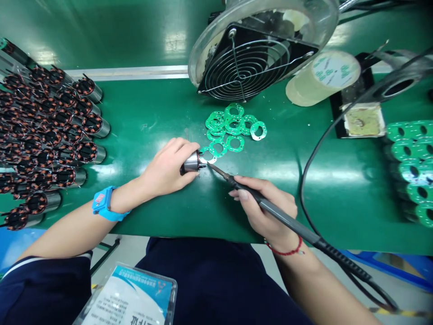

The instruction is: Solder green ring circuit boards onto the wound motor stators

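Observation:
My left hand (172,167) is closed around a motor stator (191,162), a silver cylinder lying on its side with dark pins facing right. In my right hand (267,207) is a soldering iron (284,219), held like a pen. Its tip comes close to the stator's pin end; whether they touch I cannot tell. Just beyond the tip lies a loose pile of green ring-shaped circuit boards (234,126). The nearest ring (209,155) is right by the stator's pins, partly behind them.
Many stators (50,131) with copper windings stand at the left. A black fan (246,67) is at the back, beside a roll of tape (324,74). A soldering sponge (363,119) sits right of it. Board-topped pieces (414,171) fill the right edge. The iron's cable (302,180) loops there.

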Demonstrator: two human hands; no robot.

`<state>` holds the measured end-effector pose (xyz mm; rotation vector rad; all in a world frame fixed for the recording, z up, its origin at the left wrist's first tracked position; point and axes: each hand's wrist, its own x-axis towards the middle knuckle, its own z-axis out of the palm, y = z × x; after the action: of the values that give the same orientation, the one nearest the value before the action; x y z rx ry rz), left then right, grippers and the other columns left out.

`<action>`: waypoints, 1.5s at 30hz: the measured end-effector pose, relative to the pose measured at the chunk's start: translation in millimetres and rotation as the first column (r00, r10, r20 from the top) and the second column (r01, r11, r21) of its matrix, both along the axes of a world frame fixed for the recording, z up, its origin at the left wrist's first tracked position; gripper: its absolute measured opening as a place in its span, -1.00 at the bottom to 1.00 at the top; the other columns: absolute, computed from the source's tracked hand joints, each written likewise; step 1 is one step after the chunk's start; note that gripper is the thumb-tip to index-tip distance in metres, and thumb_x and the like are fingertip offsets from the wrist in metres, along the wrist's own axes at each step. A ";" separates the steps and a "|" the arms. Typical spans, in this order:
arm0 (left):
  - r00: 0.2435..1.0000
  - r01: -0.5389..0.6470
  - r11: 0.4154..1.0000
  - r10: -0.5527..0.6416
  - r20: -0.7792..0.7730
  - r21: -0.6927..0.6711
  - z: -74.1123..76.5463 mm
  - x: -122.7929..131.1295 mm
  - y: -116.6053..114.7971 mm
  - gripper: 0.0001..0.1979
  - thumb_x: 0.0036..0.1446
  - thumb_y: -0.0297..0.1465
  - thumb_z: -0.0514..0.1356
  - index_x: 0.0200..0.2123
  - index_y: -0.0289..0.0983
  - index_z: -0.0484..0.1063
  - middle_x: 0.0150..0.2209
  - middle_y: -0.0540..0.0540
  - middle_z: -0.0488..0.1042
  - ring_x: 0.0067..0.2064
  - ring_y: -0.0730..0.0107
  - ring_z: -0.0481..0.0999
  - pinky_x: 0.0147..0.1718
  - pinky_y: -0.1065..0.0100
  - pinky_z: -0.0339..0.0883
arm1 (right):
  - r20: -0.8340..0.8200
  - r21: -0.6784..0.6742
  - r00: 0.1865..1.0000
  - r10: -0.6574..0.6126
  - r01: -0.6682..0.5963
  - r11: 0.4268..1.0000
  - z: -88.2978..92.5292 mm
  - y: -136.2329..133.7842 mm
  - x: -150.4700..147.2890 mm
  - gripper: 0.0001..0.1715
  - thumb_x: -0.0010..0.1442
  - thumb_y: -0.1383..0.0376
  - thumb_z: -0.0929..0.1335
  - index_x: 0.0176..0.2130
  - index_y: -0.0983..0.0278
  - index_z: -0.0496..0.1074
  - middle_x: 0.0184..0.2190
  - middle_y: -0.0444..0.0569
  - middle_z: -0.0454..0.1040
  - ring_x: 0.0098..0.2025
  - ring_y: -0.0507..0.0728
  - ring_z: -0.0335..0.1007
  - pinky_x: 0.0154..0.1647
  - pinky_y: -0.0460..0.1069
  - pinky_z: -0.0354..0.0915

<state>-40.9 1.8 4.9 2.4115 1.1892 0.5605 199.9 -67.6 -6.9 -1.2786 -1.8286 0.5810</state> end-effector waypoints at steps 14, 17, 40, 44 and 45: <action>1.000 0.000 1.000 0.000 -0.011 -0.026 1.3 0.2 0.6 -0.63 0.16 -0.37 0.20 0.04 -0.31 0.31 -0.06 -0.21 0.44 -0.03 0.14 0.39 -0.04 0.12 0.34 | -0.030 -0.003 1.000 0.000 0.000 1.000 -9.1 -2.1 1.5 -0.81 0.25 0.31 0.38 -0.11 0.23 0.50 -0.30 -0.02 0.65 -0.45 0.09 0.59 -0.44 -0.04 0.51; 1.000 0.000 1.000 -0.001 -0.008 -0.027 1.4 0.2 0.6 -0.63 0.15 -0.38 0.21 0.03 -0.30 0.31 -0.06 -0.20 0.45 -0.03 0.15 0.40 -0.04 0.14 0.34 | 0.021 0.049 1.000 0.010 -0.011 0.999 -6.7 0.4 0.5 -0.82 0.25 0.32 0.37 -0.12 0.22 0.50 -0.30 -0.04 0.65 -0.44 0.10 0.60 -0.42 -0.03 0.53; 1.000 0.000 1.000 0.000 -0.021 -0.007 1.1 -0.4 0.8 -0.61 0.13 -0.38 0.22 0.03 -0.29 0.32 -0.06 -0.20 0.45 -0.03 0.15 0.41 -0.04 0.14 0.35 | -0.036 0.034 0.999 -0.008 0.009 0.999 -2.3 -3.9 -1.8 -0.80 0.22 0.34 0.37 -0.12 0.21 0.50 -0.32 -0.04 0.64 -0.43 0.11 0.59 -0.36 -0.01 0.53; 1.000 0.002 1.000 -0.003 -0.023 -0.011 1.0 -0.5 0.9 -0.61 0.13 -0.38 0.22 0.04 -0.28 0.32 -0.06 -0.20 0.44 -0.04 0.15 0.41 -0.04 0.13 0.35 | -0.040 0.045 0.998 -0.050 0.052 0.998 -4.9 -6.7 0.2 -0.81 0.23 0.31 0.37 -0.12 0.22 0.50 -0.31 -0.02 0.64 -0.43 0.11 0.59 -0.34 0.01 0.54; 1.000 0.003 1.000 -0.004 -0.022 -0.012 1.1 -0.6 0.9 -0.61 0.13 -0.37 0.22 0.04 -0.28 0.31 -0.06 -0.20 0.44 -0.04 0.15 0.41 -0.04 0.13 0.35 | -0.044 0.050 0.996 -0.081 0.083 0.995 -5.5 -7.5 1.1 -0.80 0.23 0.30 0.37 -0.11 0.21 0.50 -0.30 -0.02 0.64 -0.41 0.12 0.59 -0.33 0.02 0.55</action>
<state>-41.5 2.7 5.9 2.4150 1.1936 0.5254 201.0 -75.1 -12.5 -1.2916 -1.7373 0.5090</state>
